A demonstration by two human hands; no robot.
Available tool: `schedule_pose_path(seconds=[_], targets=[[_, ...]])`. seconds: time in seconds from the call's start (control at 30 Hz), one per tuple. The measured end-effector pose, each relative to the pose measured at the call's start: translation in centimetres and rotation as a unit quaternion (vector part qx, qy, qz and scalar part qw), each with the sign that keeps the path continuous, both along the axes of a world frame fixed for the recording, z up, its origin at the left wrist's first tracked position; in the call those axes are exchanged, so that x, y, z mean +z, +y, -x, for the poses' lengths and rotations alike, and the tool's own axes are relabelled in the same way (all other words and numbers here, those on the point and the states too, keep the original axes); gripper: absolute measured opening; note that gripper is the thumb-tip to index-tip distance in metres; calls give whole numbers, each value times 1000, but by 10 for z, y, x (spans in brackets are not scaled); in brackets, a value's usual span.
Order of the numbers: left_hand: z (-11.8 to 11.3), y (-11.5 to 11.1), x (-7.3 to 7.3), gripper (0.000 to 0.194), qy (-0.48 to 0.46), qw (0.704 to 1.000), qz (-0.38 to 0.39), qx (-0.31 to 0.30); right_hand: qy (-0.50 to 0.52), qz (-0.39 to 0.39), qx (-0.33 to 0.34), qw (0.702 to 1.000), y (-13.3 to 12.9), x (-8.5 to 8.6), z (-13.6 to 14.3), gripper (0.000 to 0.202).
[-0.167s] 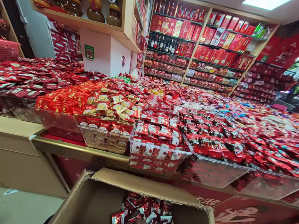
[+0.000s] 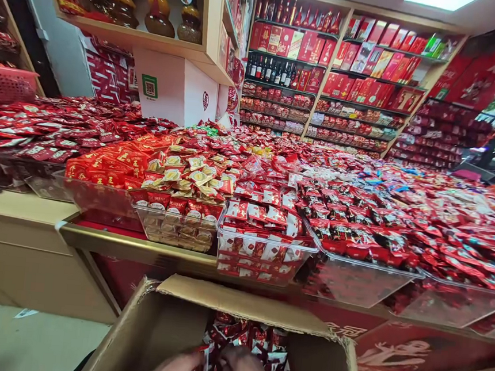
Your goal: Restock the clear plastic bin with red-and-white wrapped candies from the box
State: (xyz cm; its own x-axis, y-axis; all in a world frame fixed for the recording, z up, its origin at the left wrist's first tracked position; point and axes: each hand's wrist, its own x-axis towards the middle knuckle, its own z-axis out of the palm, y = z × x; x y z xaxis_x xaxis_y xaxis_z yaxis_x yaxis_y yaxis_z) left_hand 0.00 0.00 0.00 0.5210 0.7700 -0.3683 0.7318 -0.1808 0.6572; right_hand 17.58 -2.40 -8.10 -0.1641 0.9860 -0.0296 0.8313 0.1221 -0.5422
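Observation:
An open cardboard box (image 2: 140,326) stands at the bottom centre, in front of the display counter. Inside it lies a heap of small red and white wrapped packets (image 2: 273,358). My left hand (image 2: 177,370) is in the box at the heap's left side, its fingers closed around a red and white packet (image 2: 206,358). Beside it, my right hand (image 2: 244,370) reaches down onto the packets with curled fingers; their tips are blurred and hidden among the wrappers, so what they hold cannot be made out.
Clear plastic bins (image 2: 263,244) full of red packets line the counter's gold edge (image 2: 138,247) beyond the box. Gold durian packets (image 2: 187,186) fill a bin left of centre. Shelves (image 2: 323,88) with bottles and red boxes stand behind.
My left hand has come up from the bottom edge into the box and closed on a packet. My right hand has moved slightly, with more of it now showing.

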Motion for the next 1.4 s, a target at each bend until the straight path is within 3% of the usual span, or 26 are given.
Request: schedule_pose_path(seconds=[0.07,0.1,0.17,0.23,0.3,0.43,0.57,0.73,0.83,0.93,1.0,1.1,1.2,1.3,1.4], targets=[[-4,3,1,41,-55,997,-12,59,117,9,-21,993,2,12,-6,22],[-7,4,2,46,-101,992,-3,78,217,28,-38,975,1,20,-8,18],[-16,3,8,50,-202,973,64,90,438,83,-85,891,-4,41,-7,24],[-26,-1,19,45,-277,944,154,87,574,126,-129,799,-12,65,-5,31],[-35,-7,34,39,-304,927,200,96,622,133,-157,755,-20,88,-4,31],[-44,-14,61,37,-331,914,209,109,675,139,-177,703,-29,118,-8,26],[-44,-17,72,35,-344,909,218,92,710,166,-188,658,-33,128,-14,25],[-46,-17,81,32,-387,877,221,180,723,120,-220,644,-32,130,-15,23],[-48,-17,83,37,-394,869,218,204,721,121,-233,641,-32,134,-13,25],[-49,-15,79,35,-385,883,178,200,704,121,-227,662,-34,141,-11,30],[-50,-15,76,30,-376,891,153,206,671,104,-220,701,-35,144,-11,32],[-49,-15,75,26,-352,902,125,215,582,57,-204,785,-38,145,-13,29],[-44,-17,78,26,-349,909,129,188,511,24,-160,845,-38,152,-23,24],[-36,-16,79,31,-377,899,154,160,438,-60,-149,885,-30,181,-50,20],[-31,-11,74,35,-367,903,151,167,327,-260,-167,893,-8,233,-88,19]])
